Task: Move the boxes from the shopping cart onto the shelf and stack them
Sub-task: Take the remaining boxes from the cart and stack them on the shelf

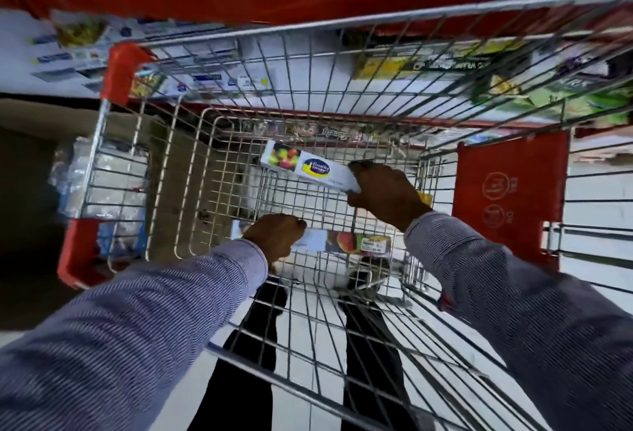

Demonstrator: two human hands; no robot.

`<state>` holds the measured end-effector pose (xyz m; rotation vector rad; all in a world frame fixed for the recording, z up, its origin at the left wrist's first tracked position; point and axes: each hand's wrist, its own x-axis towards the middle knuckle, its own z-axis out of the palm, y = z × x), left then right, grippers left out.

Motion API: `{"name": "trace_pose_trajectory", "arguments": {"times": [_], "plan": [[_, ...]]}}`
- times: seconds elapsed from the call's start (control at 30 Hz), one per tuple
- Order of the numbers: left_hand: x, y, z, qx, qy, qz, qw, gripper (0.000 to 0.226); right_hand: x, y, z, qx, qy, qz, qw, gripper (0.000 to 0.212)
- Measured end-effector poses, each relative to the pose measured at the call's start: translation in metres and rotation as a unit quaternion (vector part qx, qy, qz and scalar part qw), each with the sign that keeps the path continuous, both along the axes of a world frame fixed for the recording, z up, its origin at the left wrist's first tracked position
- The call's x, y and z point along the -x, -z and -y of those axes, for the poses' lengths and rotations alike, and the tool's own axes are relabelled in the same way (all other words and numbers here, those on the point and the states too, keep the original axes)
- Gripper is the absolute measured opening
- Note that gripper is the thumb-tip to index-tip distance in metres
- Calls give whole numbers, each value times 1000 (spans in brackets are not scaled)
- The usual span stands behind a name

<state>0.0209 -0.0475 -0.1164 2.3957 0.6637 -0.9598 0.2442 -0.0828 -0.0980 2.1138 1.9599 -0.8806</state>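
Both my hands reach down into a wire shopping cart (239, 190) with red corner guards. My right hand (383, 192) grips the near end of a long white box (308, 168) printed with fruit and a blue-yellow logo, held tilted above the cart floor. My left hand (275, 237) is closed around a second long white box (346, 242) with a fruit picture and a price sticker, lying low near the cart's near side. Behind the cart, the shelf (239, 2) with its red edge is blurred.
White boxes with blue labels (68, 60) lie stacked on the shelf at left, green and yellow packages (513, 81) at right. A red plastic panel (510, 190) sits on the cart's right side. Plastic-wrapped goods (102, 190) stand on the floor at left. My legs show through the cart.
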Motion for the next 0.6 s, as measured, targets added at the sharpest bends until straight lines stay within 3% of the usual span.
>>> {"name": "trace_pose_trajectory", "arguments": {"times": [0.13,0.2,0.3,0.5,0.6], "plan": [[-1,-20,-6,18,-80,21,996,38,-2,-37,-7,-31,-7,5,999,56],[2,-51,-13,21,-107,45,993,36,-3,-66,-16,-49,-19,5,999,55],[10,-113,-26,0,-94,112,989,51,-5,-122,-30,-78,-62,5,995,57],[9,-281,-50,-154,-46,187,969,37,-6,-278,-63,-134,-122,30,983,57],[11,-360,-66,-221,-58,236,944,54,-6,-371,-78,-194,-124,45,972,54]]}}
